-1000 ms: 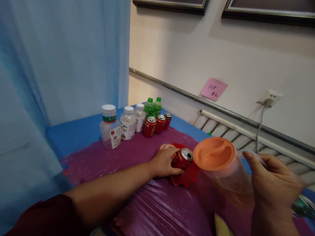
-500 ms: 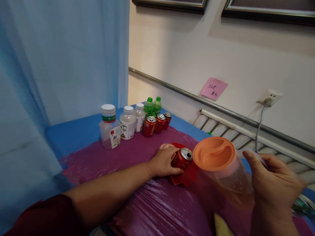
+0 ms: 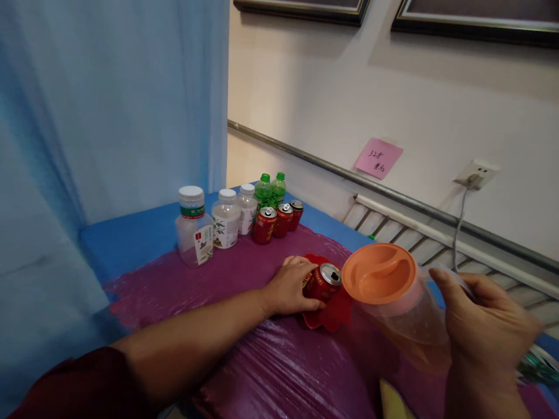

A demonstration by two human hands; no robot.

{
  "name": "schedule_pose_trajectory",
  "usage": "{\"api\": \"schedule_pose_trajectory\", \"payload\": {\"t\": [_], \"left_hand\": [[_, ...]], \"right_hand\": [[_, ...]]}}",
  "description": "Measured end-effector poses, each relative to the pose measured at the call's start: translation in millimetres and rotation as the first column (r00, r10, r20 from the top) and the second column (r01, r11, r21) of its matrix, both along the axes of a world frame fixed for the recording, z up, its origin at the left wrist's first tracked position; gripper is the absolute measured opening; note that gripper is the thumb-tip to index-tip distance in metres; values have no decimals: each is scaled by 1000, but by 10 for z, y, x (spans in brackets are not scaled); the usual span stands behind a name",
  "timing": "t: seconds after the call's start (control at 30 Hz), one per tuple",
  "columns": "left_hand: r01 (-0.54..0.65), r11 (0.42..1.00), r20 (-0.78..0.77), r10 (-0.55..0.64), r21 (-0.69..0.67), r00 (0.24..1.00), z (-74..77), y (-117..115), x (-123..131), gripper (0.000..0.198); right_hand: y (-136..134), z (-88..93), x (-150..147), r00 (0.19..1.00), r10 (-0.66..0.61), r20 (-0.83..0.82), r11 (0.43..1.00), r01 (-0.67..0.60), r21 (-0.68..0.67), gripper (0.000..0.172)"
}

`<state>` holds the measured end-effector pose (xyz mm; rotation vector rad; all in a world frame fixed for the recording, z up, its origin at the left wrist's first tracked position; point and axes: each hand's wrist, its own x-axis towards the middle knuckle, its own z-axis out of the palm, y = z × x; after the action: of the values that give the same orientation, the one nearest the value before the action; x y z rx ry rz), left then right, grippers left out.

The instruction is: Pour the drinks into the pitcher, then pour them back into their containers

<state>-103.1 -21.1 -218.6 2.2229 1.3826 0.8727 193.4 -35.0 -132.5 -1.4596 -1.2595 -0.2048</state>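
My left hand [image 3: 289, 286] is wrapped round an open red drink can [image 3: 323, 282] that leans on a red scalloped dish [image 3: 332, 317] on the purple plastic sheet [image 3: 227, 279]. My right hand [image 3: 484, 331] grips the handle of a clear plastic pitcher with an orange lid [image 3: 379, 273]. The pitcher is tilted towards the can and holds a pale orange liquid. Its lid edge is close to the can's top.
At the back of the blue table [image 3: 131, 238] stand three white-capped clear bottles [image 3: 193, 226], two green bottles [image 3: 271, 189] and three red cans [image 3: 266, 224]. A blue curtain [image 3: 109, 105] hangs on the left. A pink note [image 3: 379, 157], a wall socket [image 3: 475, 173] and metal rails are on the right.
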Motion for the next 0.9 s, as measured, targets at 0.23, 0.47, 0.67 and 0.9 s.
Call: {"api": "schedule_pose_trajectory", "payload": {"t": [0.23,0.47,0.67,0.9], "left_hand": [[5,1000,3,-5,-5,1000,-7,0,0,74],[10,1000,3,-10,-14,1000,-9,2,-1,72],[5,1000,2,-5,-6,1000,-6,-1,-2,73],[15,1000,1,-15,-13,1000,7,-2,-4,72]], "right_hand": [[5,-2,-5,999,9,-32,1000,-8,12,49],[2,5,-14,999,17,-36,1000,-16,23,50],[1,3,-11,1000,15,-12,999,-15,32,52],[10,0,-12,999,27,-33,999,-25,46,51]]}}
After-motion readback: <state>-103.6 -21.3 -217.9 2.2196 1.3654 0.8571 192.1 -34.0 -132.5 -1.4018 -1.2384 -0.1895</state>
